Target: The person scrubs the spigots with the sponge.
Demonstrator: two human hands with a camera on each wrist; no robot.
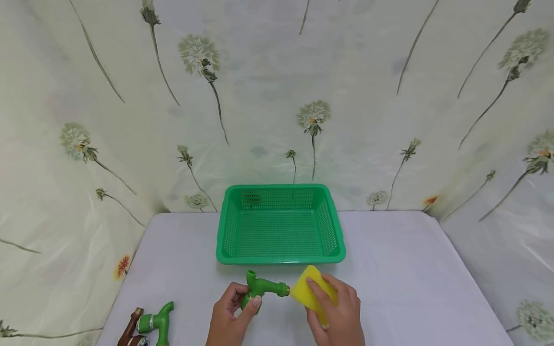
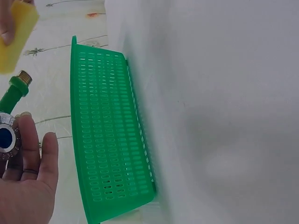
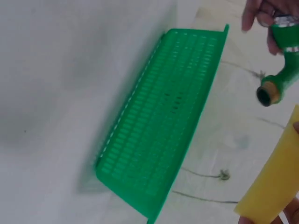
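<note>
My left hand (image 1: 233, 310) grips a green tap (image 1: 265, 287) by its body, thumb in front and fingers behind. The tap's brass threaded end (image 2: 25, 77) points right, toward a yellow sponge (image 1: 312, 293). That sponge is held by my right hand (image 1: 339, 307), with fingers over its face and the thumb below. In the head view the sponge's left edge lies very close to the brass end; the right wrist view shows a gap between the sponge (image 3: 273, 175) and the tap (image 3: 288, 67). Both hands are held in front of the green basket (image 1: 281, 261).
At the table's front left lie a second green tap (image 1: 162, 323) and a brown tap (image 1: 131, 329), side by side. The basket stands at the back middle of the white-covered table (image 1: 398, 269). Behind it hangs a curtain (image 1: 268, 96) printed with dandelions.
</note>
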